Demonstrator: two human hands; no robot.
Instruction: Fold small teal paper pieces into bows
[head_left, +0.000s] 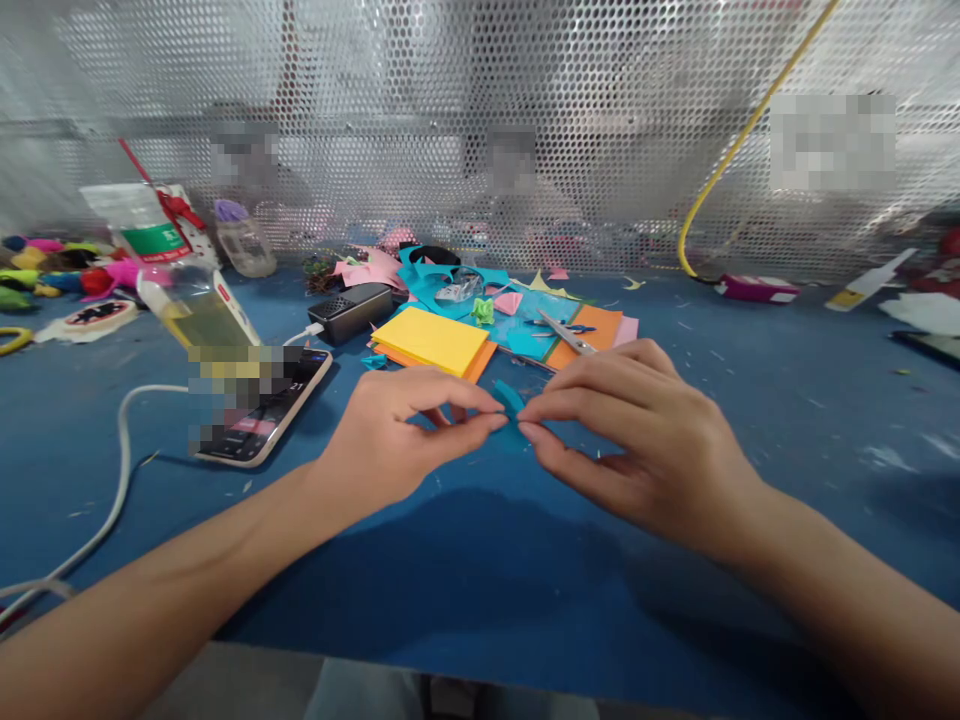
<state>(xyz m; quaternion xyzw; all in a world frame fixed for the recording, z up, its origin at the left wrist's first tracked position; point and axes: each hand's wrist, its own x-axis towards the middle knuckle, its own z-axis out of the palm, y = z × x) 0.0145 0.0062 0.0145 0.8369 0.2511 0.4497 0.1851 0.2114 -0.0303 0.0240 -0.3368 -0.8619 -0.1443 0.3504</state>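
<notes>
Between my two hands, just above the blue table (480,560), is a small piece of blue paper (509,398). My left hand (420,425) pinches its left edge between thumb and forefinger. From the other side, my right hand (637,440) pinches the right edge in the same way. The piece looks narrow and slightly curved; its lower part blends with the tabletop. Just beyond my fingers lies a stack of yellow paper (431,338) with orange sheets under it. Scissors (568,333) rest on orange paper (604,325) behind my right hand.
A phone (262,410) on a white cable (124,470) lies left, near a black power bank (356,312) and a bottle of yellowish liquid (199,310). Blue paper scraps (420,285) and a crumpled green piece (483,312) lie behind. A perforated metal screen (420,80) closes the back.
</notes>
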